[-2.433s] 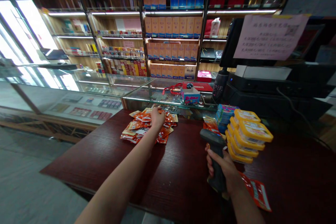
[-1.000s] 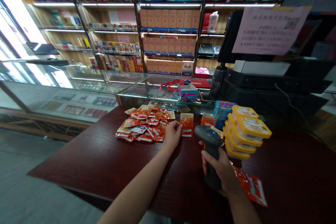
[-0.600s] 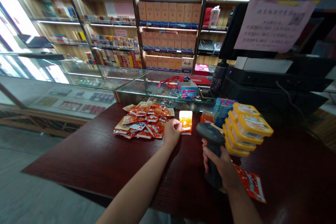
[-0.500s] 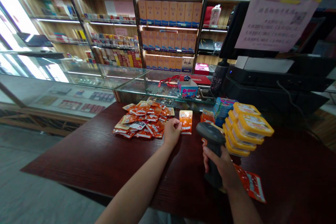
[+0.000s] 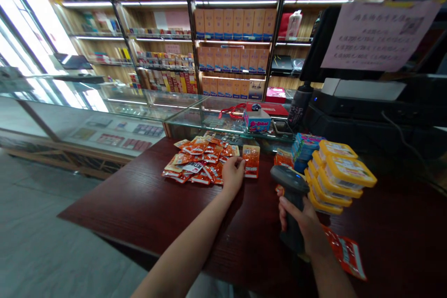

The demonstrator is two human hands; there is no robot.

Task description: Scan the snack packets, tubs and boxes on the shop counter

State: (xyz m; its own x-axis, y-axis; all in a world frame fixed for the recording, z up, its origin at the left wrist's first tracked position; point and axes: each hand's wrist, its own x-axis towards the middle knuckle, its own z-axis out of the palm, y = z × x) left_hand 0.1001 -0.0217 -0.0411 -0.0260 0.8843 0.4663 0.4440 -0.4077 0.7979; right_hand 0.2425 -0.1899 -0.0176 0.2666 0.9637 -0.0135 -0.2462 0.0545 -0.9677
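My left hand (image 5: 233, 174) rests on the dark red counter (image 5: 139, 205), its fingertips on the left edge of a single orange snack packet (image 5: 251, 161) that lies flat. A heap of several similar orange packets (image 5: 199, 160) lies just left of that hand. My right hand (image 5: 307, 228) grips the handle of a grey barcode scanner (image 5: 292, 195), its head aimed toward the single packet. Under my right wrist lies a red packet (image 5: 345, 251).
A stack of yellow-lidded tubs (image 5: 340, 174) stands right of the scanner, with blue packs (image 5: 304, 149) behind. A glass display case (image 5: 223, 121) runs along the counter's far edge. A till and monitor (image 5: 366, 98) sit at the right. Shelves of boxes (image 5: 230, 51) fill the back wall.
My left hand drew one orange packet out of the heap and laid it apart. The scanner lit it briefly, then the light went off. My right hand kept the scanner.
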